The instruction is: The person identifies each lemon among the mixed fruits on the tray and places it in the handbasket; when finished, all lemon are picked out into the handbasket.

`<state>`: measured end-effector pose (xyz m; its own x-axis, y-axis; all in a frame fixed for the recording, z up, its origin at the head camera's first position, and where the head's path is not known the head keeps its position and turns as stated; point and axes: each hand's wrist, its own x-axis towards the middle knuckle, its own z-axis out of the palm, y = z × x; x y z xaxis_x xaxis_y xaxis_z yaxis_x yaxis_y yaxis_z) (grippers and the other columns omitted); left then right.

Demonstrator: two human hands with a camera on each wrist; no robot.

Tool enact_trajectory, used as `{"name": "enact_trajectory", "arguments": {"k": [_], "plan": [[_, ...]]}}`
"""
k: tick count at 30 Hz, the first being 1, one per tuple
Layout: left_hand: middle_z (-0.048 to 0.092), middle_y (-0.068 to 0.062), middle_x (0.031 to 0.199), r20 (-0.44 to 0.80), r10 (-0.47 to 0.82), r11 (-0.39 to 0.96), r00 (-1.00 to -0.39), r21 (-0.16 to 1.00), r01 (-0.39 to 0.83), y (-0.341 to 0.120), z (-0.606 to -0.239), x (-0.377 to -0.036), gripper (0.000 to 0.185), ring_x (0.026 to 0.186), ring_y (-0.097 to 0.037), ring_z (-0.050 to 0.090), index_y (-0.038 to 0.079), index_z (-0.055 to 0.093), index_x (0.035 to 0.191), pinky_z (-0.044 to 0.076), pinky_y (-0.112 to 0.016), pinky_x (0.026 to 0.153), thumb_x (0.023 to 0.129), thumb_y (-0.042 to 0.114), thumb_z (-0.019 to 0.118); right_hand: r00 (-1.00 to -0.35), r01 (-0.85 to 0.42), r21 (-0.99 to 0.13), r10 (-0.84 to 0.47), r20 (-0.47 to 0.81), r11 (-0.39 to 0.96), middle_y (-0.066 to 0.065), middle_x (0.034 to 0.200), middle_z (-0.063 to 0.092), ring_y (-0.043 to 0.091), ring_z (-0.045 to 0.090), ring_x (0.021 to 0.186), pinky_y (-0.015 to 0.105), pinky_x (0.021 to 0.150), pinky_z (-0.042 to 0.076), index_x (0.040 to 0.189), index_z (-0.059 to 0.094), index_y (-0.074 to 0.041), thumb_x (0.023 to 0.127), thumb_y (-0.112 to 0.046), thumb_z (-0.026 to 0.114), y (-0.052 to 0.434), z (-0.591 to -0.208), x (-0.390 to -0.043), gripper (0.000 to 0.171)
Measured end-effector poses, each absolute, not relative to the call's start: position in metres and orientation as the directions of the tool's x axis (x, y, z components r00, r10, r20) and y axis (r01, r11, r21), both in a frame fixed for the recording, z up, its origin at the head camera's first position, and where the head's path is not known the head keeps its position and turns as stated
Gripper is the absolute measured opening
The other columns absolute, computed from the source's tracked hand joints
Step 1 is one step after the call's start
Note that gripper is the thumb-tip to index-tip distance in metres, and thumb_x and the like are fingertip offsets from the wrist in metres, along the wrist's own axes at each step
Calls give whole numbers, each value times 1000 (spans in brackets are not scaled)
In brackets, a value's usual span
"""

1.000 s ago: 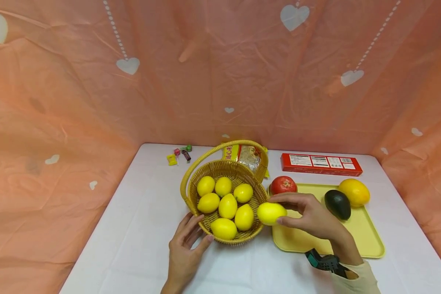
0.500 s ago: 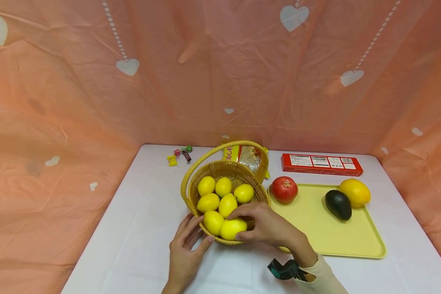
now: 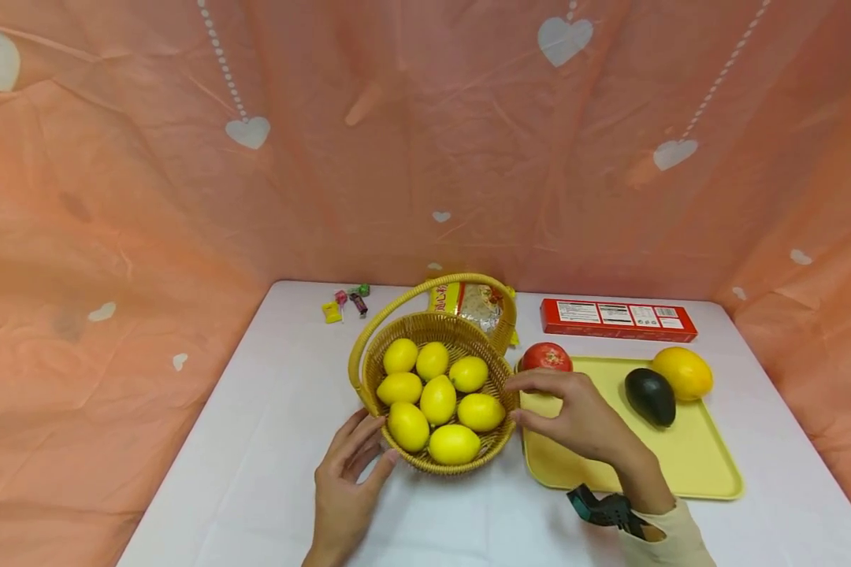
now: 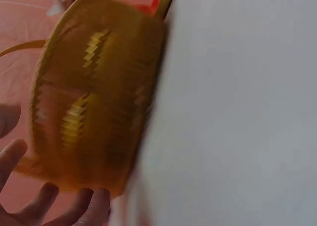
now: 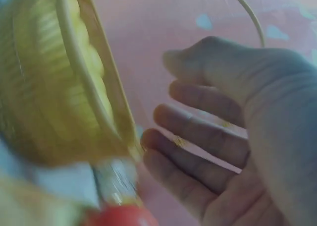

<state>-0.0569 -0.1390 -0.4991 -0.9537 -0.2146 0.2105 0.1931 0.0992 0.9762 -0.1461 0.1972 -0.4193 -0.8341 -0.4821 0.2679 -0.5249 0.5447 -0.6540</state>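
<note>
The lemon [image 3: 480, 412] that the right hand [image 3: 580, 417] was carrying a second ago is now lying inside the wicker basket [image 3: 497, 387], against its right wall, among seven other lemons. Eight are sitting in the basket now, where a second ago there were seven, and the pile is looking reshuffled: the near lemons are lying in other places than before. In my judgement this means one transfer from the tray side into the basket is finished.

The right hand is drawing back to the right, hovering over the left end of the yellow tray [image 3: 709, 472] just beside the basket rim. Its grip is empty, the fingers loosely apart and relaxed, as the right wrist view also shows [image 5: 233, 137]. Half a second ago that hand was reaching down into the basket over the near lemons.

The left hand [image 3: 346, 488] is staying at the near left of the basket, fingers straight and spread against the wall, steadying it without clasping; its place is hardly differing from the earlier frames.

On the tray a red apple [image 3: 546, 356] is sitting at the far left corner, partly hidden by the right hand, with an avocado [image 3: 650, 396] and a mango [image 3: 683, 372] further right. The white bench [image 3: 255, 457] is carrying it all.
</note>
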Motion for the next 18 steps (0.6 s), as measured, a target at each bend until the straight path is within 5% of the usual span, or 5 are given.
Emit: {"name": "enact_trajectory", "arguments": {"k": [5,8,11,14,18], "plan": [[71,-10,139,476,-225,264,-850,870,417,-181,-469,-75,35,129,-14,69,-2,79,124,63,-22,105,92,-17,76,-843,-537,-563,-372,389,628,-6,121,82,14,74,114,7,104,53,123,83,-18,91,-13,90,236,-400,-150,33],[74,-11,133,633,-201,397,-748,750,529,-210,-436,-95,39,128,-9,68,-6,78,124,62,-17,105,88,-21,75,-803,-569,-484,-323,501,664,0,122,82,4,70,119,-2,106,43,124,82,-16,86,-9,93,252,-382,-155,40],[77,-20,124,766,-176,566,-619,593,573,-237,-394,-114,34,117,-4,68,-7,78,124,57,-10,105,91,-8,76,-739,-599,-399,-287,610,694,9,126,80,2,68,122,-3,107,39,128,81,-12,79,-6,93,264,-361,-160,51],[77,-28,119,861,-133,703,-490,430,566,-252,-345,-130,38,109,-21,71,-6,78,125,51,-9,105,96,18,77,-692,-595,-331,-256,675,733,17,135,76,21,68,130,1,114,35,137,76,-9,80,-14,91,273,-337,-163,58],[72,-33,126,918,-56,800,-392,276,532,-256,-289,-144,62,116,-54,65,-5,74,131,54,-32,118,104,50,65,-639,-564,-265,-209,741,782,24,150,65,48,57,140,21,131,36,151,65,-6,98,-55,76,279,-307,-167,73]]}}
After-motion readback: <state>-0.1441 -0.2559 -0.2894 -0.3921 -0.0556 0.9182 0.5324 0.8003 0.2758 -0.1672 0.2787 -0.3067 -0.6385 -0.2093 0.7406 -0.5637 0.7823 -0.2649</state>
